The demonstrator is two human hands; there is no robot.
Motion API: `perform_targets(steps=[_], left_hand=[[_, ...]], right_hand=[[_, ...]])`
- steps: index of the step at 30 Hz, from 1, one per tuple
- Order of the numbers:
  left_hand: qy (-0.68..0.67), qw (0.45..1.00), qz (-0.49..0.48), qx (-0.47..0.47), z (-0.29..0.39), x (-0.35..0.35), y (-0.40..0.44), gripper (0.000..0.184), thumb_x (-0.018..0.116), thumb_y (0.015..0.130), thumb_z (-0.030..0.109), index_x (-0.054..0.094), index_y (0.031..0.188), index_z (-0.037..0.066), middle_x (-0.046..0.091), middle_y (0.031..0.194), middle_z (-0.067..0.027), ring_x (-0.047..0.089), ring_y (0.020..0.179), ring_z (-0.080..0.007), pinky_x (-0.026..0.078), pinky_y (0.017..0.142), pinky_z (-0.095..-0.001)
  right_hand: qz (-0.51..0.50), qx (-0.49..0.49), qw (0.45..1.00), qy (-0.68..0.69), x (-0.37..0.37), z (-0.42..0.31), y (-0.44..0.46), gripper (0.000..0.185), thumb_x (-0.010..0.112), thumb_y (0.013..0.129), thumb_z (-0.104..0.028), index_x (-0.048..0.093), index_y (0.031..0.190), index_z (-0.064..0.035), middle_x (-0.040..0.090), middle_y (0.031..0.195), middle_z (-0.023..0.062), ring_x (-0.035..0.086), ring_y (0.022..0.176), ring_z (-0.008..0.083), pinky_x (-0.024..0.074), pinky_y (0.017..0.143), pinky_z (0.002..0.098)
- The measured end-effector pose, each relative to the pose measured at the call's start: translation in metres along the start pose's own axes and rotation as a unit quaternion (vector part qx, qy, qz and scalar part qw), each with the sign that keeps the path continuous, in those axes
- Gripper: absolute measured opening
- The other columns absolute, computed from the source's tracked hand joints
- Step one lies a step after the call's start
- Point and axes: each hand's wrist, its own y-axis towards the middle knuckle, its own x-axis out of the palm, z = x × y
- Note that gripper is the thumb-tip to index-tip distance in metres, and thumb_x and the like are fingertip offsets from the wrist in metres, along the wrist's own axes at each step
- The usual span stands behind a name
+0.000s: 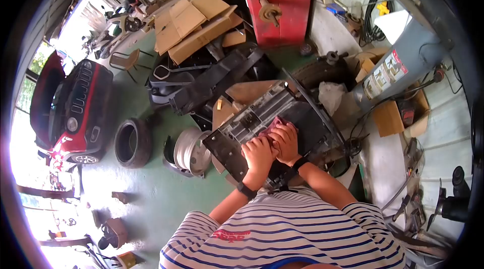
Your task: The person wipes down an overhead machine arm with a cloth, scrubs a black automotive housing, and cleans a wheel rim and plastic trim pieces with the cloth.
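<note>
Head view: two hands [257, 155] pressed together on one reddish cloth [276, 124], atop one black plastic part [229, 154]; two wristbands [247, 190].

Wristbanded hands [257, 154], two; cloth [276, 122], one — red car [75, 110], nine o'clock, one; chair [125, 61], ten o'clock, one.

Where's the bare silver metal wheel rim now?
Head view, left of centre, between the round black rubber tire and the rectangular black plastic frame; the rim.
</note>
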Motion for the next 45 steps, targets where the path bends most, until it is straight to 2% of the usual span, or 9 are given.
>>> perform_targets(steps=[4,9,19,27,33,39,41,43,45], left_hand=[[-0.183,0.982,0.031,0.025,-0.013,0.002,0.004,0.036,0.058,0.076,0.031,0.057,0.092,-0.002,0.060,0.089,-0.0176,0.059,0.089,-0.0351,0.047,0.092,-0.0471],[-0.162,0.986,0.030,0.037,-0.014,0.006,0.001,0.044,0.057,0.076,0.030,0.058,0.103,-0.005,0.062,0.100,-0.0195,0.059,0.101,-0.0368,0.047,0.092,-0.0459],[-0.223,0.974,0.024,0.020,-0.013,-0.009,0.015,0.041,0.060,0.066,0.027,0.059,0.095,-0.001,0.061,0.087,-0.0152,0.061,0.079,-0.0332,0.051,0.072,-0.0427],[-0.203,0.977,0.066,-0.012,-0.003,-0.004,0.006,0.042,0.059,0.067,0.024,0.059,0.100,-0.003,0.062,0.096,-0.0169,0.060,0.088,-0.0354,0.050,0.078,-0.0443],[-0.193,0.981,0.009,-0.029,0.007,-0.008,-0.017,0.061,0.062,0.069,0.026,0.055,0.119,-0.008,0.056,0.121,-0.0204,0.049,0.117,-0.0381,0.039,0.099,-0.0478],[0.037,0.998,0.010,-0.040,0.042,-0.017,-0.030,0.078,0.064,0.071,0.033,0.043,0.134,-0.009,0.042,0.139,-0.0229,0.033,0.132,-0.0461,0.025,0.110,-0.0569],[-0.009,0.998,0.024,-0.054,0.050,-0.002,-0.039,0.079,0.065,0.072,0.034,0.043,0.136,-0.008,0.038,0.143,-0.0224,0.028,0.136,-0.0452,0.020,0.112,-0.0586],[-0.087,0.994,0.033,-0.057,0.053,0.001,-0.048,0.072,0.063,0.076,0.031,0.044,0.137,-0.005,0.036,0.145,-0.0217,0.026,0.137,-0.0447,0.017,0.113,-0.0602],[0.014,0.999,0.036,-0.034,0.054,0.007,-0.055,0.064,0.059,0.080,0.026,0.045,0.137,-0.002,0.035,0.147,-0.0216,0.025,0.139,-0.0432,0.019,0.113,-0.0586]], right_hand=[[-0.007,0.004,1.000,0.001,-0.001,0.003,0.003,0.031,0.041,0.096,-0.029,0.064,0.104,-0.0091,0.060,0.113,0.0067,0.051,0.116,0.0253,0.0317,0.107,0.0476],[-0.012,0.005,1.000,0.016,0.000,0.003,-0.002,0.030,0.043,0.096,-0.029,0.064,0.104,-0.0089,0.061,0.113,0.0068,0.051,0.116,0.0257,0.0321,0.106,0.0484],[-0.036,0.008,0.999,0.034,-0.001,0.004,-0.006,0.030,0.047,0.094,-0.029,0.065,0.108,-0.0097,0.060,0.118,0.0065,0.052,0.117,0.0265,0.0330,0.106,0.0479],[-0.050,0.006,0.997,0.066,-0.004,0.007,-0.003,0.029,0.050,0.093,-0.027,0.064,0.112,-0.0095,0.060,0.120,0.0063,0.050,0.122,0.0254,0.0319,0.108,0.0467],[-0.089,0.002,0.995,0.048,-0.033,0.002,-0.013,0.041,0.054,0.091,-0.026,0.055,0.128,-0.0085,0.051,0.136,0.0073,0.042,0.132,0.0279,0.0276,0.112,0.0473],[-0.167,-0.028,0.985,0.026,-0.056,0.010,-0.074,0.049,0.057,0.086,-0.015,0.050,0.134,-0.0067,0.041,0.147,0.0101,0.035,0.136,0.0325,0.0308,0.110,0.0495],[-0.175,-0.069,0.982,0.035,-0.061,0.014,-0.088,0.052,0.060,0.082,-0.013,0.050,0.132,-0.0050,0.041,0.146,0.0127,0.034,0.136,0.0354,0.0313,0.110,0.0498],[-0.241,-0.003,0.970,0.033,-0.071,0.004,-0.091,0.054,0.063,0.077,-0.010,0.051,0.129,-0.0031,0.042,0.143,0.0161,0.036,0.134,0.0386,0.0317,0.110,0.0504],[-0.180,0.001,0.981,0.066,-0.070,-0.004,-0.090,0.055,0.064,0.073,-0.009,0.051,0.127,-0.0018,0.044,0.138,0.0186,0.038,0.129,0.0409,0.0326,0.108,0.0512]])
